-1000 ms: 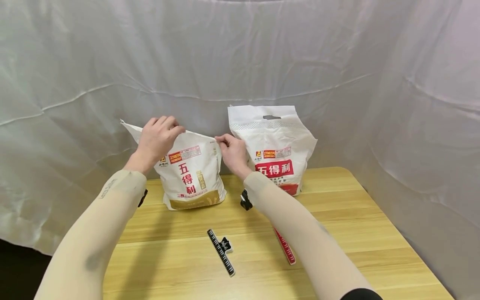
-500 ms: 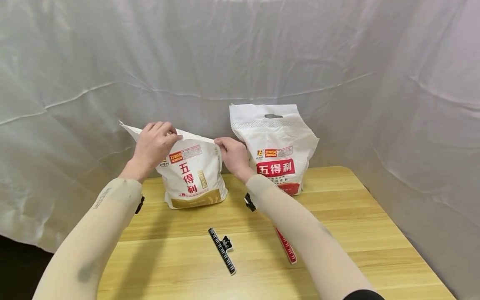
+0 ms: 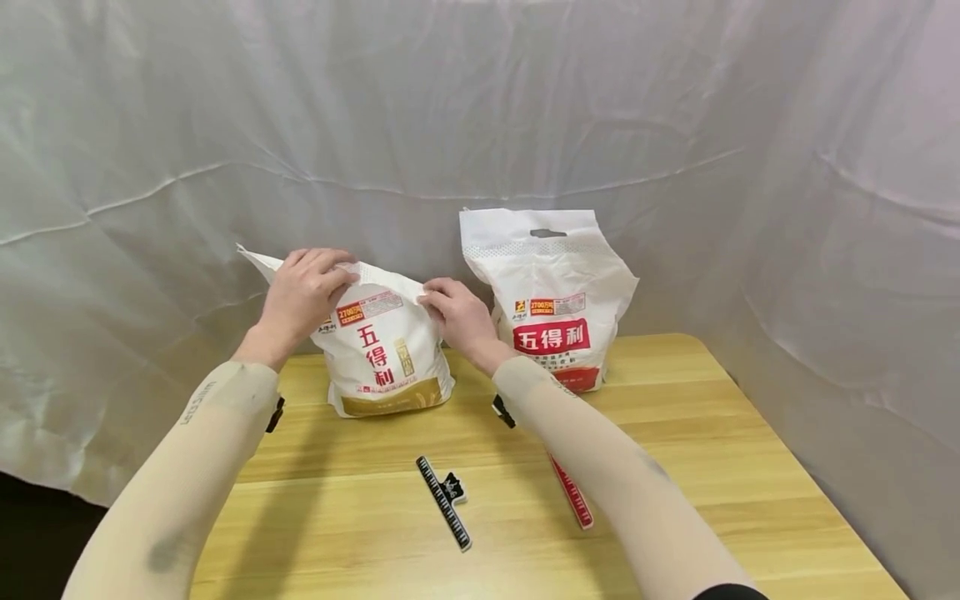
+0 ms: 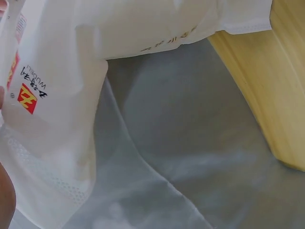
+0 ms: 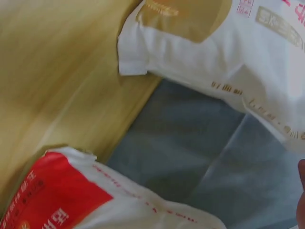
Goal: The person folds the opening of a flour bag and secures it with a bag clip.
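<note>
A white flour bag with a gold band [image 3: 386, 358] stands at the back left of the table. My left hand [image 3: 303, 293] grips its top edge left of the middle, fingers over the rim. At the right end of that edge, my right hand [image 3: 463, 318] pinches the bag between thumb and fingers. Between the hands the top is folded over. In the left wrist view, the bag's side [image 4: 57, 109] fills the left, with only bits of the hand at the edge. The right wrist view shows the bag's lower part [image 5: 190, 52] and one fingertip at the right edge.
Right beside it stands a second flour bag [image 3: 551, 287] with a red label and a handle slot. A black piano-key clip [image 3: 444, 502] and a red one [image 3: 572, 496], partly under my right forearm, lie on the wooden table [image 3: 735, 467]. Grey cloth [image 3: 420, 100] hangs behind.
Both hands have come down slightly with the bag's top edge, which is now folded over more between them. The right hand's fingers have shifted over the corner. The other bag and clips stay put.
</note>
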Available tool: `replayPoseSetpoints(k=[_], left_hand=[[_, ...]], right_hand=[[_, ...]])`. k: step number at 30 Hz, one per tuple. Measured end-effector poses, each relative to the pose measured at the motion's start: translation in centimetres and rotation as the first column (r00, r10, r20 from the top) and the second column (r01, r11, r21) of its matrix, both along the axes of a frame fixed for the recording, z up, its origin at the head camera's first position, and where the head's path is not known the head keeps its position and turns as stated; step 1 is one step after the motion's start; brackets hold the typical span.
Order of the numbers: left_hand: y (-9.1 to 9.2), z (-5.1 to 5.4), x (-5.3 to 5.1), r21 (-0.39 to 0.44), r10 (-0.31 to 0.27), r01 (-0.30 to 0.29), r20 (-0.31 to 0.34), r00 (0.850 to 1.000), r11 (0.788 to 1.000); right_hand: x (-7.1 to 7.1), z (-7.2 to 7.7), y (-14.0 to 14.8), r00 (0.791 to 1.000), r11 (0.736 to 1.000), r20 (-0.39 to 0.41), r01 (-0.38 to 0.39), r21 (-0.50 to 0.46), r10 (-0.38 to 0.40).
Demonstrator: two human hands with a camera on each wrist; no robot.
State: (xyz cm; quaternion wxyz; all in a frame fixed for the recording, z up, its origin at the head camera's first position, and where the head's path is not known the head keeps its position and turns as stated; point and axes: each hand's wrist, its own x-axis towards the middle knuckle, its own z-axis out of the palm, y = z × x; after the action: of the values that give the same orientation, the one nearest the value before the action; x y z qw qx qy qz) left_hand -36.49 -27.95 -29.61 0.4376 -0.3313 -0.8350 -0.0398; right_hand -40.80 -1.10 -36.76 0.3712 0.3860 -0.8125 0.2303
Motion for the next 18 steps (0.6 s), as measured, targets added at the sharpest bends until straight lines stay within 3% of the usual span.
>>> replayPoseSetpoints(k=[6,13,18], left_hand=[[0.0,0.5,0.2,-0.015,0.038,-0.037,0.081,0.996,0.999],[0.7,1.2,0.3,-0.016,0.125,-0.124,0.13,0.984,0.992],[1.3,1.6,0.2,-0.001,0.167,-0.169,0.143,0.975,0.986]], right_hand=[[0.5,0.5,-0.9,0.981,0.998,0.188,0.054,-0.023,-0.048],[0.5,1.4,-1.5,0.95,0.985,0.304,0.109,-0.131,-0.065],[0.5,1.7,-1.9,0.922,0.978,0.379,0.142,-0.153,-0.075]])
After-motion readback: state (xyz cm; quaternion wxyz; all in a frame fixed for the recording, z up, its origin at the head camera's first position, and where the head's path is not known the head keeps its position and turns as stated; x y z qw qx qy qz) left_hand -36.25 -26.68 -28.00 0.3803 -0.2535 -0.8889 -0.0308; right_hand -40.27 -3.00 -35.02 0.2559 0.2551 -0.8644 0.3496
